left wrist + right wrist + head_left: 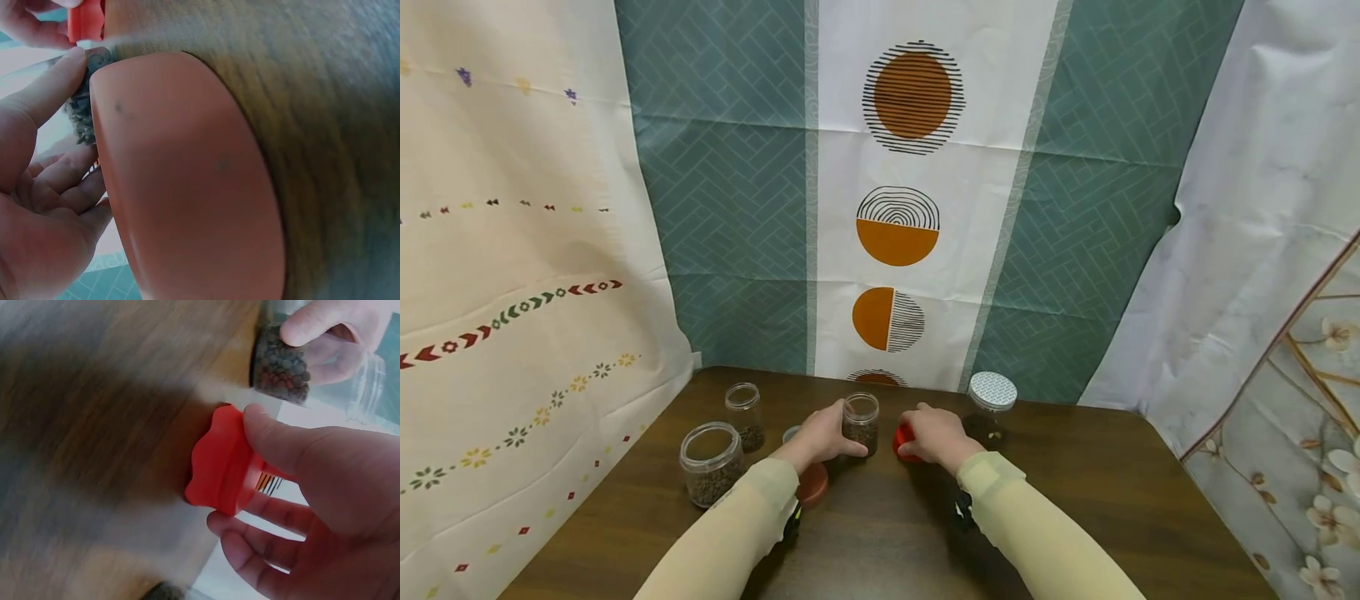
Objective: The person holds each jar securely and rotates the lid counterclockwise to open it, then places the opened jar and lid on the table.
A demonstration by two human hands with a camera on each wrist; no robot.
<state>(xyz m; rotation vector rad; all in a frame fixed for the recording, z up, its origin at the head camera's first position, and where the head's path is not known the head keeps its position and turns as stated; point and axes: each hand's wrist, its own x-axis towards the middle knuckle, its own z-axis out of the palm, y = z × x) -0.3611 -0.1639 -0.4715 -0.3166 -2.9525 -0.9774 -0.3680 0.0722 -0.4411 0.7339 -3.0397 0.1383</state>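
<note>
My left hand (829, 433) holds a clear open-topped jar (862, 427) on the table, thumb and fingers on either side of it. Small dark bean-like pieces (281, 365) fill its lower part, as the right wrist view shows. To the jar's right, my right hand (938, 435) grips a red wavy-edged lid (220, 464) between thumb and fingers, down at the tabletop. A brown-orange round lid (812, 486) lies beneath my left wrist and looms large in the left wrist view. Beside that hand, a pale round piece (791, 433) is partly hidden.
On the left stand a wide open jar (709, 475) and a narrower open jar (744, 415), both holding dark pieces. A jar with a white patterned lid (993, 390) stands beyond my right hand. Fabric hangs behind the wooden table (1120, 500) and at its sides.
</note>
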